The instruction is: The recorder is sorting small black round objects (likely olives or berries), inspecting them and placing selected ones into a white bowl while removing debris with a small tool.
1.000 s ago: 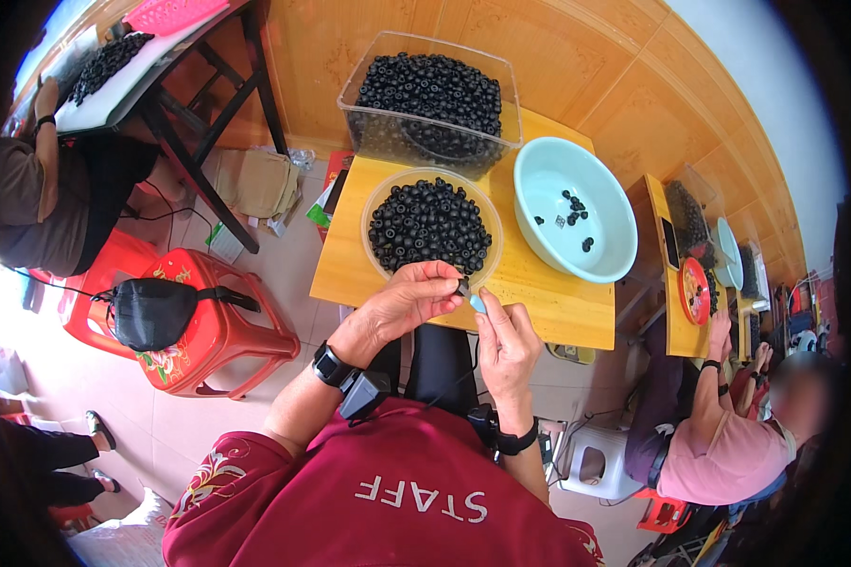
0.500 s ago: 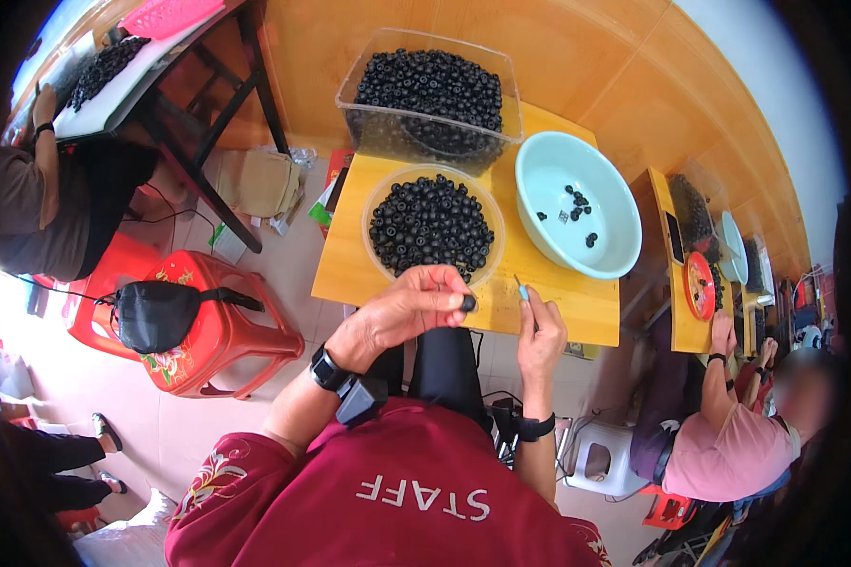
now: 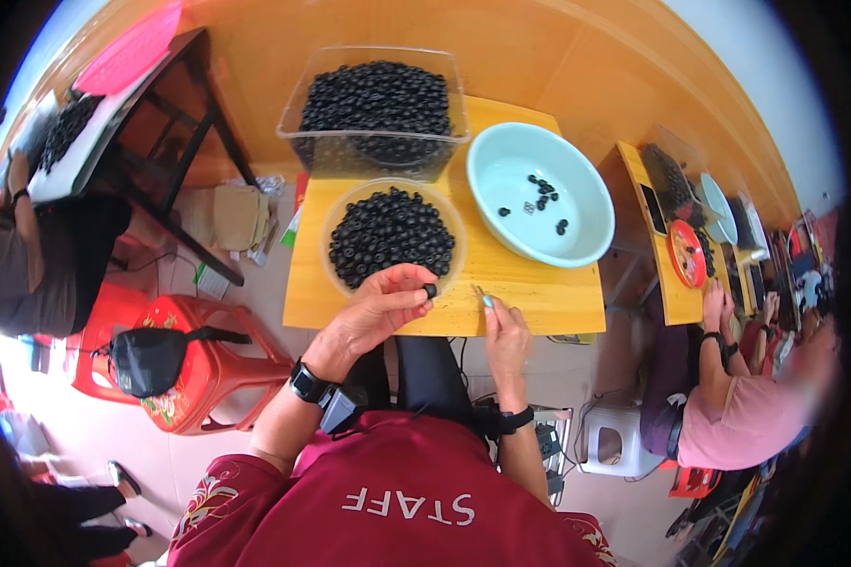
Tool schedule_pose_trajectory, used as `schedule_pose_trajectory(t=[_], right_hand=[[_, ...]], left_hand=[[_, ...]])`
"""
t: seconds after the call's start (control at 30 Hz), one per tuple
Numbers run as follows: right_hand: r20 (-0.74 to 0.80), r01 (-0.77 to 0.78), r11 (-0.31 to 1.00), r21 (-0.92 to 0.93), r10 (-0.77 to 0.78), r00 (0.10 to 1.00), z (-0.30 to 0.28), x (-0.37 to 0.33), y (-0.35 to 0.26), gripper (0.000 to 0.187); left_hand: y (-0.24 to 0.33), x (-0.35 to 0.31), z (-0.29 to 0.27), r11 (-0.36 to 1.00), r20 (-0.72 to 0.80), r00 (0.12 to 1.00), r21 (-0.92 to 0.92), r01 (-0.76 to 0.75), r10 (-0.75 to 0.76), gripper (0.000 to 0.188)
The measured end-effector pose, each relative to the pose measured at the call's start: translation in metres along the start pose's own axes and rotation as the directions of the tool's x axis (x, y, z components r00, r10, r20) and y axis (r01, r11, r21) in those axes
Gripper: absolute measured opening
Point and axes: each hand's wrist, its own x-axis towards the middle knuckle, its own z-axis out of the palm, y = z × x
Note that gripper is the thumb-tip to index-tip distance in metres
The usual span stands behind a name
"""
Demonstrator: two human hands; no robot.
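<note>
My left hand (image 3: 380,310) is closed in a pinch on a small round black plastic-looking piece (image 3: 431,290), held over the table's front edge beside the round tub. My right hand (image 3: 508,342) grips a slim light-blue-handled tool (image 3: 488,301) whose thin tip points up and to the left. A short gap lies between tip and piece. The clear round tub (image 3: 327,248) just beyond my left hand is heaped with black ring-like pieces (image 3: 388,231). Farther right, a pale blue basin (image 3: 586,203) holds several similar pieces and a small square patterned thing.
A clear rectangular bin (image 3: 378,156) full of black pieces stands at the back of the yellow table (image 3: 558,298). Left is a red stool (image 3: 217,369) with a black bag (image 3: 148,361). One person (image 3: 742,406) works at the right-hand table; another (image 3: 28,246) sits far left.
The whole view has shifted, so table and containers appear farther left. The tool now tilts more toward the left hand. Both hands keep their hold.
</note>
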Motion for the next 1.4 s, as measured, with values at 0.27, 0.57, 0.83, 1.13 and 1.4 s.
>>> schedule_pose_trajectory(t=[0.27,0.57,0.83,1.13,1.4], right_hand=[[0.052,-0.074,0.996,-0.050,0.077,0.996,-0.002,0.000,-0.006,0.021],[0.034,-0.059,0.997,-0.044,0.060,0.998,0.002,-0.002,0.002,0.021],[0.041,-0.077,0.996,-0.042,0.079,0.996,0.000,0.001,0.000,0.021],[0.053,-0.077,0.994,-0.079,0.081,0.995,0.000,0.000,-0.002,0.022],[0.057,-0.070,0.994,-0.080,0.075,0.996,-0.002,0.000,-0.004,0.021]], left_hand=[[0.008,0.107,0.026,0.891,-0.029,0.995,0.449,-0.069,0.092,0.027],[0.023,0.121,0.032,0.786,0.004,0.989,0.606,-0.121,0.149,0.040],[0.019,0.046,-0.035,0.237,-0.117,0.945,0.971,0.043,0.307,0.014],[-0.015,0.036,-0.043,-0.216,0.229,0.932,0.961,-0.172,0.279,0.019],[-0.017,0.038,-0.039,-0.364,0.288,0.917,0.914,-0.177,0.276,0.011]])
